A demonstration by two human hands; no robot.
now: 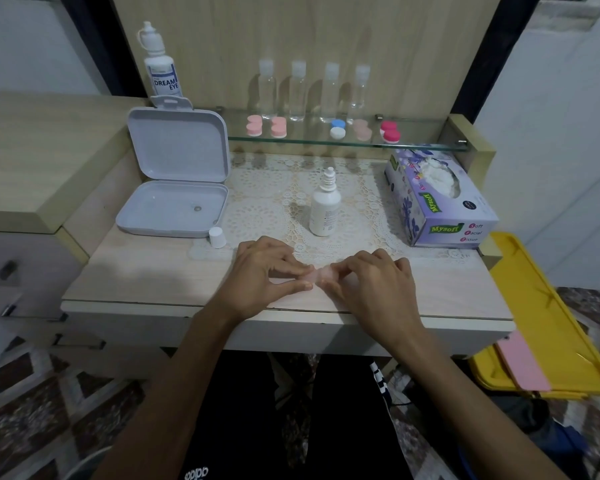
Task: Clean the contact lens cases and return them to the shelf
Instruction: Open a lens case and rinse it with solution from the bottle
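We hold pale pink lens case [315, 276] low over front of worktop [146, 285], long axis left-right between our hands. Left hand [267, 271] pinches its left end, right hand [371, 278] pinches right end. Open solution bottle [324, 206] upright behind, cap [217, 237] apart. Other cases [279, 127] on glass shelf [426, 142].

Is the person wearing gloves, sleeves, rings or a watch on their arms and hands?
No. The left hand and right hand are bare, with no gloves, and I see no rings. Both forearms are uncovered to the bottom of the picture, with no sleeves, and no watch or bracelet shows on either wrist.
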